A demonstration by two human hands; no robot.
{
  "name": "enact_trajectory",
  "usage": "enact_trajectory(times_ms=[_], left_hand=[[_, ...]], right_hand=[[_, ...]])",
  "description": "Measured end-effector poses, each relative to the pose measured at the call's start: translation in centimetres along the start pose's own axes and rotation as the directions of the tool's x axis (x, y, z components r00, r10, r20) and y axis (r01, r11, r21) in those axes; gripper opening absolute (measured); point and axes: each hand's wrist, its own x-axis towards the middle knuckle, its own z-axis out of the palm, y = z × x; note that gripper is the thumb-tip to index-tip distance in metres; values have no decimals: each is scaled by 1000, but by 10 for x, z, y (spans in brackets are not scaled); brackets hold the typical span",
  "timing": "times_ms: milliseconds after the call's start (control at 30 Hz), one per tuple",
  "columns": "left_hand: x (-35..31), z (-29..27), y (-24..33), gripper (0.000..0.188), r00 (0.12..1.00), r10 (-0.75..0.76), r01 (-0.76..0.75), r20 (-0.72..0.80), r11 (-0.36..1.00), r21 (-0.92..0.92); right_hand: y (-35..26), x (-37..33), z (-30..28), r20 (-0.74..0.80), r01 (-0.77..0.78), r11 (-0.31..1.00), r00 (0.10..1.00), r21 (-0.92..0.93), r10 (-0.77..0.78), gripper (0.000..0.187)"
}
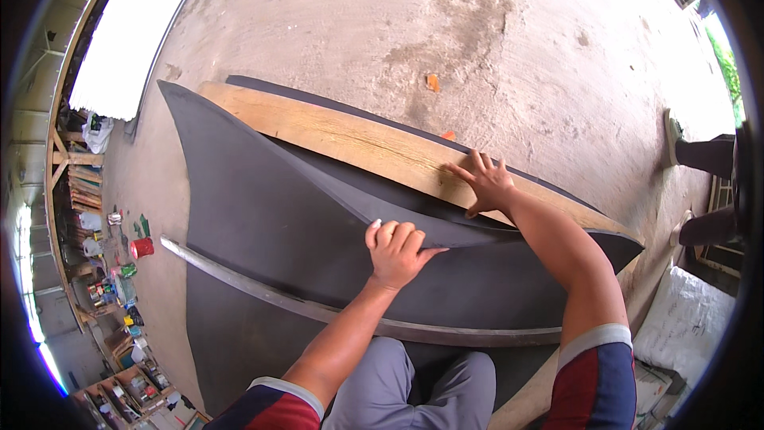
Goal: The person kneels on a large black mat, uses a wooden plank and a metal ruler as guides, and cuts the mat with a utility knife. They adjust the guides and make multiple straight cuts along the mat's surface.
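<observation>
My left hand point(395, 254) grips the raised edge of a dark grey sheet point(263, 183), fingers curled over it. That edge lifts and curves up toward the far left corner. Resting on the sheet's far side is a long wooden plank point(334, 134), and a thin dark strip of sheet shows beyond it. My right hand point(487, 183) lies on the plank with its fingers spread. A long narrow grey bar point(318, 310) crosses the sheet close to my knees.
Shelves with boxes and jars point(119, 382) line the left side, near a red spool-like object point(142, 248). A bright white panel point(131, 32) stands at the far left. At the right are another person's legs point(708, 155) and a white sack point(688, 322). Concrete floor point(342, 24) stretches beyond.
</observation>
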Motion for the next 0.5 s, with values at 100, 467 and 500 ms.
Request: enact_trajectory(times_ms=[100, 467, 500], left_hand=[[-3, 3, 3, 48, 1000, -9, 9, -10, 1000, 10], [-9, 5, 8, 48, 1000, -17, 17, 7, 1000, 19], [-9, 6, 8, 47, 1000, -18, 18, 6, 1000, 20]], right_hand=[[1, -4, 12, -23, -7, 1000, 1000, 17, 7, 144], [11, -2, 26, -95, -54, 992, 993, 117, 65, 136], [12, -2, 27, -92, -55, 991, 993, 122, 67, 135]])
